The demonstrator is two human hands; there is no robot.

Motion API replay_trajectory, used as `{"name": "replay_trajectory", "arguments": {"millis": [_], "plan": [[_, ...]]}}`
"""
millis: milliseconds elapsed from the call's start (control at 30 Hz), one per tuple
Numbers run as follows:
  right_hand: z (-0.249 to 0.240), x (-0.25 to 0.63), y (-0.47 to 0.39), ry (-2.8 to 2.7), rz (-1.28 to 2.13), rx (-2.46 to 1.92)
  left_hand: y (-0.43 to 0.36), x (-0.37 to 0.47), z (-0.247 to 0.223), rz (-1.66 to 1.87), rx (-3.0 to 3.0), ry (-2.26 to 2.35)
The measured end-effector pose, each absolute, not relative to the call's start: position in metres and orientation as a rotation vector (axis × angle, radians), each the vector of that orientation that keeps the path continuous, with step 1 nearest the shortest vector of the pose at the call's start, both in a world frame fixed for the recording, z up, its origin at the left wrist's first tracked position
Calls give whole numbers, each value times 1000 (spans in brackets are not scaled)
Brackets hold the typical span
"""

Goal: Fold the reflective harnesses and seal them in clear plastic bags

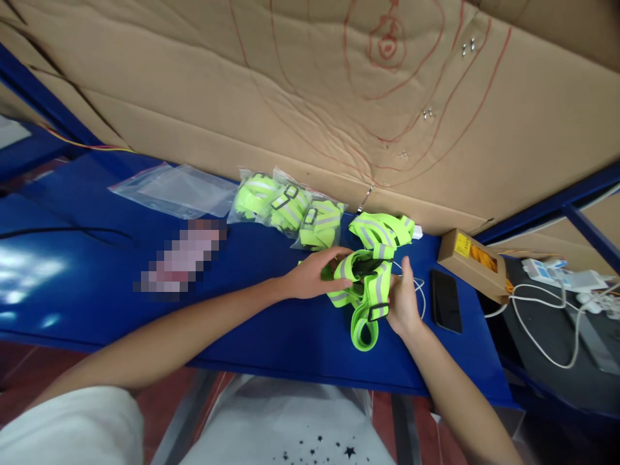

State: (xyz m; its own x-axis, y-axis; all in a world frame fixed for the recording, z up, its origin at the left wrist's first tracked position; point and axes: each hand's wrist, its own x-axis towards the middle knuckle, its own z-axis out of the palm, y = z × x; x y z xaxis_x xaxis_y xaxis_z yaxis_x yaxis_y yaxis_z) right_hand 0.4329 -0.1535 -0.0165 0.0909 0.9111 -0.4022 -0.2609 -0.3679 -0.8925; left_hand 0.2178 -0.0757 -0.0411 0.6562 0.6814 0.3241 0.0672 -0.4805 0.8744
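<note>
Between my hands is a bundled neon yellow-green reflective strap (379, 284) with grey stripes and a black buckle, one loop hanging at its lower end. My left hand (314, 274) grips the bundle from the left, thumb across its front. From the right, my right hand (404, 302) supports it, thumb raised and apart; its other fingers are mostly hidden behind the strap. Just beyond lies another loose reflective strap (382, 227). Several similar straps in clear bags (289, 210) rest by the cardboard, to the left of the loose one.
The blue table (271, 336) backs onto a cardboard panel (194, 84) with red drawn lines. Empty clear bags (181, 190) lie at the back left, near a blurred-out item (184, 258). To the right are a black phone (445, 300), a small cardboard box (472, 265) and white cables (545, 355).
</note>
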Motion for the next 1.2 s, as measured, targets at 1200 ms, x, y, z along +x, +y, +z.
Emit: {"name": "replay_trajectory", "arguments": {"millis": [1200], "plan": [[-40, 440, -148, -924, 750, -1290, -68, 220, -64, 902, 1623, 720]]}}
